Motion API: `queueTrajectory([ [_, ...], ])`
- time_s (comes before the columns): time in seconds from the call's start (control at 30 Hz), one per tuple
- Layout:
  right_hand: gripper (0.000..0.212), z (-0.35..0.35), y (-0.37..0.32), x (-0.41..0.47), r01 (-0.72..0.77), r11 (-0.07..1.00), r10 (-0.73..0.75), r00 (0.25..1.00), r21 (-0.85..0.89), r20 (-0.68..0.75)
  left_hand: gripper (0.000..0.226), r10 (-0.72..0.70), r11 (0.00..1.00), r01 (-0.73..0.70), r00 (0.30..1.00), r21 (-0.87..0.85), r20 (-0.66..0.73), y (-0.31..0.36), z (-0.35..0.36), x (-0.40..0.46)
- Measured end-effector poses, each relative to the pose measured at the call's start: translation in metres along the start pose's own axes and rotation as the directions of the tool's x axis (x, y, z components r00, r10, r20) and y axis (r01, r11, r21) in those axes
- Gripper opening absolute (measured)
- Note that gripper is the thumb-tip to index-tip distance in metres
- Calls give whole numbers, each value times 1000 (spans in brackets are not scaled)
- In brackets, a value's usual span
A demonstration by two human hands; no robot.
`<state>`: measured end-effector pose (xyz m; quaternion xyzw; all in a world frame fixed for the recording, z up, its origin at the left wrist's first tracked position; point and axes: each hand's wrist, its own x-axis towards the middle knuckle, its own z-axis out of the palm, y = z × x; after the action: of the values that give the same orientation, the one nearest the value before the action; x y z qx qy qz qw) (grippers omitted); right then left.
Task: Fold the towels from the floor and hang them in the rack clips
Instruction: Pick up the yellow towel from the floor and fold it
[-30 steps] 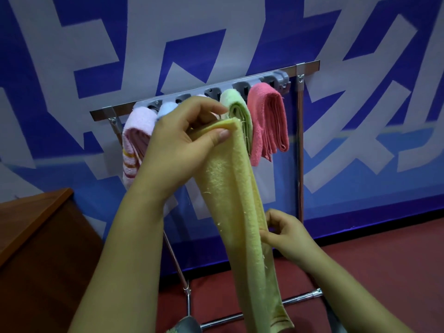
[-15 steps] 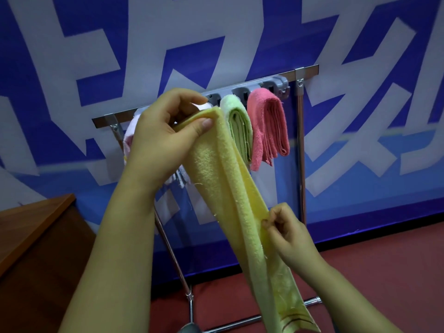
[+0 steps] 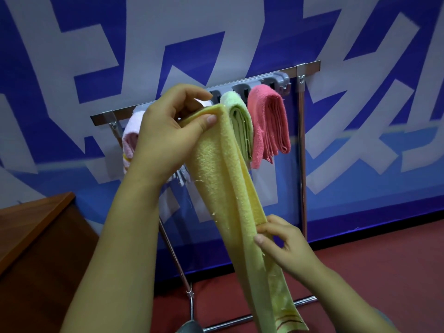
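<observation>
**Yellow towel held taut in front of a crowded rack**

A blue wall with large white lettering (image 3: 360, 116) fills the upper frame, over a red floor (image 3: 384, 260) at lower right and a brown wooden cabinet (image 3: 36, 236) at lower left. Centre frame stands the metal rack (image 3: 301, 145), its grey clip strip (image 3: 274, 80) running along the top bar.

Three towels already hang from it: a pink towel (image 3: 266, 121) at the right end, a green towel (image 3: 237, 118) just beside it, and a pale pink striped towel (image 3: 131, 138) on the left, mostly hidden behind the wrist.

The yellow towel (image 3: 225, 188), folded into a long narrow strip, runs diagonally from upper centre to the bottom edge. The left hand (image 3: 168, 131) pinches its folded top end between thumb and curled fingers, just in front of the clips. The right hand (image 3: 283, 241), well apart and lower, pinches the strip's right edge.

The risks, as I judge them: the free clip sits behind the left hand, so the top end may miss it or nudge the green towel loose. The layered edges may slip apart if the right hand's light pinch gives, spoiling the fold. The thick fold might also seat too shallowly and drop to the floor.
</observation>
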<state>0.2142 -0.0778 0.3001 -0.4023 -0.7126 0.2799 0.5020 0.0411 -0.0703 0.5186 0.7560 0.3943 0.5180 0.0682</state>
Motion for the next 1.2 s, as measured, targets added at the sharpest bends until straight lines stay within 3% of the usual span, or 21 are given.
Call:
queueTrajectory([
  [0.17,27,10,5,4,65,984,-76,995,-167,-62,22,-20,1000,20,999,5,-29,-3,-1,1],
  [0.47,31,9,2,3,-23,1000,24,995,15,-95,21,-90,995,86,992,-41,-94,-15,-5,1],
  [0.8,9,4,-6,1,-91,993,104,979,81,-175,21,-53,998,49,992,-38,-117,-10,-11,1],
  [0.9,17,4,-6,1,-90,989,113,971,117,-209,21,-48,999,44,992,-31,-120,-8,-13,2],
  [1.13,58,1,-20,-1,121,991,-122,993,49,1,21,-47,997,55,989,57,-141,-9,-13,12],
  [1.2,58,0,-22,0,167,985,-171,978,44,122,20,-44,996,54,990,72,-131,-7,-12,16],
])
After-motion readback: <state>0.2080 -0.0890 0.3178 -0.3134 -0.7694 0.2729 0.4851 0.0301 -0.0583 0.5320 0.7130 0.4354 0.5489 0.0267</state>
